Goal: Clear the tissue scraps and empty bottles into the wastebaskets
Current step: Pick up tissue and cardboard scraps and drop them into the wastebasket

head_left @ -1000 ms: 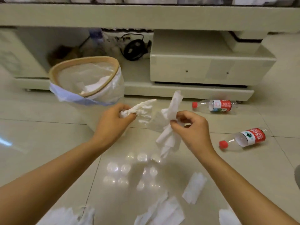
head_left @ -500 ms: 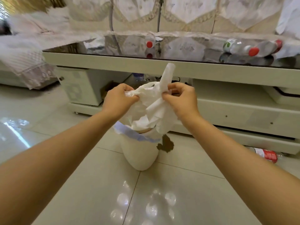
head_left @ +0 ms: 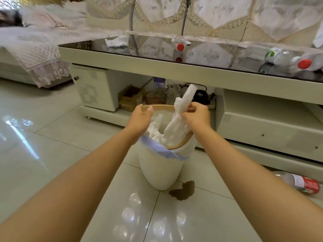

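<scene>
Both hands have dropped to the wastebasket [head_left: 160, 170] since 0.5 s ago, and the left hand [head_left: 141, 117] has let go of the tissue wad [head_left: 176, 130]: it's now over the near-left rim w/ fingers relaxed, holding nothing. Right hand [head_left: 198, 117] pinches the wad near its upper part. Wad's long axis runs near vertical, tilted a bit right; top strip sticks up past the fingers, lower end is down inside the basket mouth among other white scraps [head_left: 155, 126]. Basket interior mostly hidden by hands + tissue. Basket stands on the tile floor [head_left: 52, 154], in front of the coffee table [head_left: 157, 67]. Bottles lie on the glass top: one mid [head_left: 180, 44], blurry ones far right [head_left: 286, 58], cut by frame edge. Another bottle [head_left: 300, 184] lies on the floor at right, partly behind the right forearm. Brown patch [head_left: 183, 190] on the floor by the basket base, can't tell what.
</scene>
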`<state>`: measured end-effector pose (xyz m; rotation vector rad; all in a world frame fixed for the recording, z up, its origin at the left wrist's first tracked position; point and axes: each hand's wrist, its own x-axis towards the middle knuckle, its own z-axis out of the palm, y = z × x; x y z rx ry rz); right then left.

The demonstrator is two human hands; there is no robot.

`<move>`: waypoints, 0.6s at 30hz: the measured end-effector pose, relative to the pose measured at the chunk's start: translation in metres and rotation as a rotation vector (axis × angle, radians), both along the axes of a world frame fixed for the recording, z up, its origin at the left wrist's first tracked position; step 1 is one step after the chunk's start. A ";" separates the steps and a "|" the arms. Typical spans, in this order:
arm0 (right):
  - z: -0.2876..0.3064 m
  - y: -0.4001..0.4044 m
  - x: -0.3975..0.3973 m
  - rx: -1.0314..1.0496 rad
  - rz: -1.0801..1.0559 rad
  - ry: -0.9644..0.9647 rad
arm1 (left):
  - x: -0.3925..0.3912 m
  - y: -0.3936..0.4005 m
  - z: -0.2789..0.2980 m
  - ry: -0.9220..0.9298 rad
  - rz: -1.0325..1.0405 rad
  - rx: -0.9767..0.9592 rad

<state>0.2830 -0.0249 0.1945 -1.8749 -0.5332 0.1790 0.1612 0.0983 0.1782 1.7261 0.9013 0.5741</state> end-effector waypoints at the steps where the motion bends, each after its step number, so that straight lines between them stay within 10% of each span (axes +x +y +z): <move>1: -0.004 0.000 0.001 -0.035 -0.005 -0.010 | -0.001 0.001 -0.003 -0.005 -0.016 0.010; 18: -0.019 -0.042 -0.030 0.015 0.081 -0.192 | -0.025 -0.049 -0.005 -0.035 -0.207 0.155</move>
